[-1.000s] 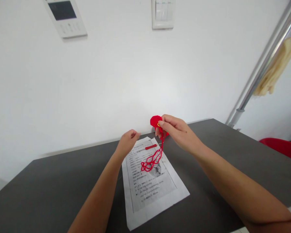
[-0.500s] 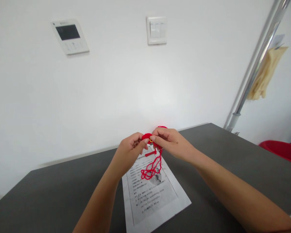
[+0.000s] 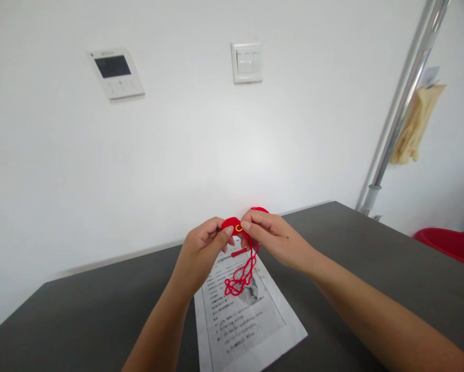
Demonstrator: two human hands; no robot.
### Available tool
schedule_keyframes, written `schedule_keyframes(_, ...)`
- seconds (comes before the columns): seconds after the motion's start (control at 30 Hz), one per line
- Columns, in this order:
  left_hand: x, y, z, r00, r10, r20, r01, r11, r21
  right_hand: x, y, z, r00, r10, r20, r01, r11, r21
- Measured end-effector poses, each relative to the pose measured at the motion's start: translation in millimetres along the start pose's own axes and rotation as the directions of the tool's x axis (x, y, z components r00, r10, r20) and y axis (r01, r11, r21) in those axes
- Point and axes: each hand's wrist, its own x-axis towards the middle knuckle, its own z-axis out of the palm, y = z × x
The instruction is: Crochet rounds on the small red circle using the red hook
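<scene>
Between my hands is a small piece of red crochet work (image 3: 228, 223). My left hand (image 3: 203, 248) is closed, pinching its left side with thumb and fingers. A yellow loop-shaped stitch marker (image 3: 238, 228) shows at the right side of the piece. My right hand (image 3: 272, 235) is closed too, its thumb and forefinger pinched at the marker's right end. Loose red yarn (image 3: 237, 281) hangs beneath the right hand and lies in loops over a printed sheet (image 3: 247, 330). Behind that hand, mostly hidden, is a red yarn ball (image 3: 260, 210).
A short red-handled tool (image 3: 238, 252) lies on the sheet, partly covered by yarn. The dark grey table (image 3: 111, 310) meets a white wall carrying a switch (image 3: 247, 63) and a panel (image 3: 116, 73). A metal pole (image 3: 404, 108) and red basin (image 3: 448, 245) are at right.
More of the yellow stitch marker shows now, as my right fingertips sit farther right along it. The whole scene sits slightly lower in the picture.
</scene>
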Motion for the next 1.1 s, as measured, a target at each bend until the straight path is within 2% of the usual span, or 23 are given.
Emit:
schedule_keyframes(0.2,-1.7,0.7,-0.6,0.995,0.029,-0.096,-0.037,0.996,-0.076,-3.3,-6.6,2.4,1.0,-0.014,0.014,0.014,1.0,0.013)
schedule_keyframes(0.33,-0.3,-3.0,-4.9,0.991,-0.043,-0.131,0.01,0.971,-0.241,-3.2,-6.8,0.6,0.996,-0.003,0.085,-0.006,0.994,0.109)
schedule_keyframes(0.43,0.5,-3.7,-6.5,0.989,-0.11,-0.095,0.066,0.921,-0.385,-2.8,-7.1,-1.6,0.991,-0.003,0.137,-0.019,0.987,0.159)
schedule_keyframes(0.53,0.1,-0.8,-6.4,0.992,-0.117,-0.05,0.078,0.872,-0.484,-2.6,-6.1,-2.3,0.984,-0.024,0.177,0.005,0.994,0.107)
schedule_keyframes(0.63,-0.8,2.4,-6.1,0.993,-0.117,-0.021,0.088,0.845,-0.527,-2.5,-2.5,-0.4,0.996,-0.052,0.072,0.048,0.997,0.054)
schedule_keyframes(0.7,-1.4,3.5,-5.7,0.993,-0.116,-0.007,0.094,0.841,-0.532,-2.7,0.1,1.2,0.997,-0.075,0.006,0.074,0.994,0.081)
schedule_keyframes(0.77,-1.9,3.9,-4.6,0.993,-0.118,0.001,0.1,0.84,-0.533,-3.4,1.2,2.2,0.995,-0.092,0.034,0.089,0.992,0.09)
schedule_keyframes(0.87,-2.1,4.7,-2.7,0.99,-0.141,0.013,0.124,0.82,-0.559,-4.7,-0.4,2.1,0.987,-0.119,0.111,0.122,0.992,-0.022)
schedule_keyframes(0.97,-1.5,5.9,-2.4,0.985,-0.164,0.05,0.157,0.744,-0.65,-5.5,-3.4,1.5,0.982,-0.145,0.121,0.161,0.978,-0.134)
schedule_keyframes(1.1,-0.2,3.9,-2.4,0.982,-0.14,0.125,0.185,0.613,-0.768,-6.8,-6.7,1.4,0.972,-0.186,0.146,0.207,0.966,-0.152)
